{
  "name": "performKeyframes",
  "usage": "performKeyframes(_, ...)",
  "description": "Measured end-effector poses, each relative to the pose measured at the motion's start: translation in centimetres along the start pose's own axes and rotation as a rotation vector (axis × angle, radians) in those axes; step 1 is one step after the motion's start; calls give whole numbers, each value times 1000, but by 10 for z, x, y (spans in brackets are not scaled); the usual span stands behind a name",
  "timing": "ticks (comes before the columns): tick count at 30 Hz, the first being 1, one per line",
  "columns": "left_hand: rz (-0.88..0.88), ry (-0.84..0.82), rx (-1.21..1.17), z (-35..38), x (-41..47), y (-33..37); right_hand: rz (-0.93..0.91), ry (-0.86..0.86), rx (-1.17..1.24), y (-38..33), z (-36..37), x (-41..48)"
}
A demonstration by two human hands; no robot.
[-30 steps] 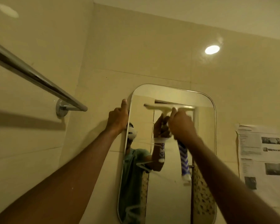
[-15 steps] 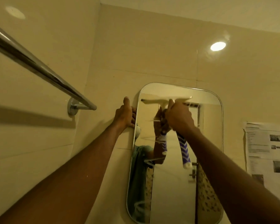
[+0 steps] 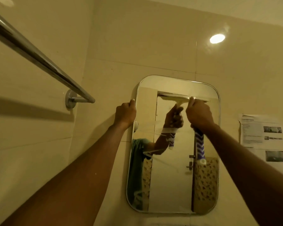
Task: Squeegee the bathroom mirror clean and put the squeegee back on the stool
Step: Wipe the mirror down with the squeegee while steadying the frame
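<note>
A rounded rectangular mirror (image 3: 171, 180) hangs on the tiled wall. My right hand (image 3: 198, 114) grips the squeegee (image 3: 200, 148) by its handle, which has a blue and white zigzag pattern. The pale blade lies flat against the glass near the mirror's top. My left hand (image 3: 125, 114) clasps the mirror's upper left edge. Streaks of water or foam run across the middle of the glass. The stool is out of view.
A chrome towel rail (image 3: 39, 59) juts out from the left wall at head height, ending close to my left hand. A printed paper sheet (image 3: 263, 137) is stuck to the wall right of the mirror. A round ceiling light's reflection (image 3: 217, 38) glows on the tiles above.
The squeegee blade has shifted rightward along the mirror's top, now near the upper right corner. My left hand has stayed on the mirror's left edge. The view has tilted a little.
</note>
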State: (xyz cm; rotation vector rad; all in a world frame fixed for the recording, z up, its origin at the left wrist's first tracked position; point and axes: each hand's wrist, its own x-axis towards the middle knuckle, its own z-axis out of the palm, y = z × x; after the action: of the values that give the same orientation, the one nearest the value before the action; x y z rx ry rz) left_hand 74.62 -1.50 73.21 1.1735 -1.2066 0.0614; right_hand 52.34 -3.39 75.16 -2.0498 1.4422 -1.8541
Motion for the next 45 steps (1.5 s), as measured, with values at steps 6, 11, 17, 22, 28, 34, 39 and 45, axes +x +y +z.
performKeyframes(6,49,41,60,6,-2,-5,30,-175,-65,52,38,-95)
performKeyframes(11,71,72,68,11,0,-8,-34,-79,-43,24,0,-32)
performKeyframes(17,83,99,70,13,3,-11,24,27,51,9,-11,20)
performKeyframes(22,58,102,14,12,-5,-7,-9,-73,71,60,41,-65)
performKeyframes(28,-27,104,38,13,-30,-11,2,-221,28,60,35,-106)
performKeyframes(34,-53,78,44,11,-30,-12,-30,-79,70,32,12,-48)
performKeyframes(39,-20,43,31,8,-32,-24,7,-212,27,80,51,-127)
performKeyframes(45,-8,9,15,7,-34,-32,49,-152,37,55,49,-127)
